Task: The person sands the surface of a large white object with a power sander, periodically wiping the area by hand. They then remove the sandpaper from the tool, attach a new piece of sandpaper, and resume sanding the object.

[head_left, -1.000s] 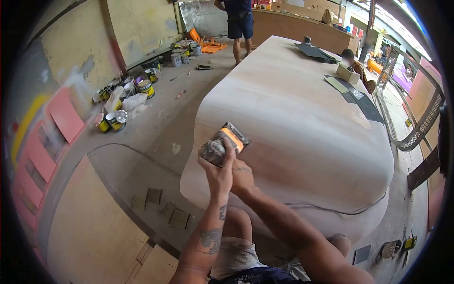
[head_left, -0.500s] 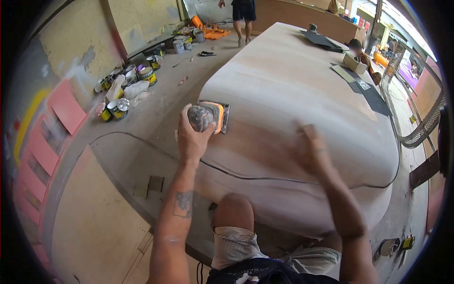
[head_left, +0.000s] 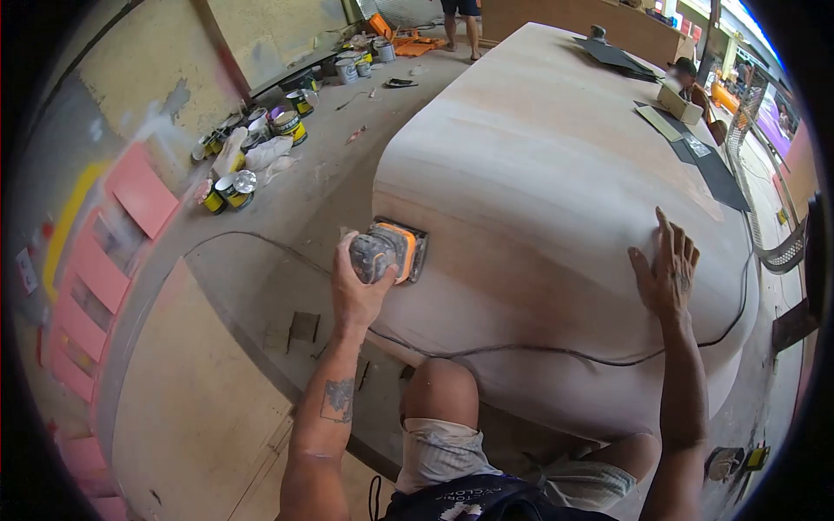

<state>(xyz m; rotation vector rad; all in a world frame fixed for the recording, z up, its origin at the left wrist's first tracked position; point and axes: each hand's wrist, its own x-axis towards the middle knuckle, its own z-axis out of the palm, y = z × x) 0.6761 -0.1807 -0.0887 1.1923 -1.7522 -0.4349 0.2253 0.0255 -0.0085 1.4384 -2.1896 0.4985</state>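
Note:
My left hand [head_left: 360,291] is wrapped round the body of an orange and black electric sander [head_left: 388,252]. The sander's square pad lies against the left edge of a large, rounded, pale panel body [head_left: 521,200], smeared with brownish patches. On the right, my right hand [head_left: 669,269] has its fingers spread over the curved front of the same body, holding nothing. A black power cord [head_left: 521,348] sags across the front of the body, below both hands, and more of it runs over the floor to the left.
Paint cans [head_left: 291,128] stand along the left wall, near pink panels [head_left: 143,191]. Dark sanding sheets [head_left: 717,174] and a small box [head_left: 679,102] lie on the body's far right side. A person [head_left: 685,74] is beside it; another person's legs [head_left: 462,30] show at the back. A mesh frame [head_left: 782,252] stands at right.
My right hand has moved right and up across the curved surface, its fingers now spread. My left hand still holds the sander at the left edge, slightly lower in view. The camera has shifted.

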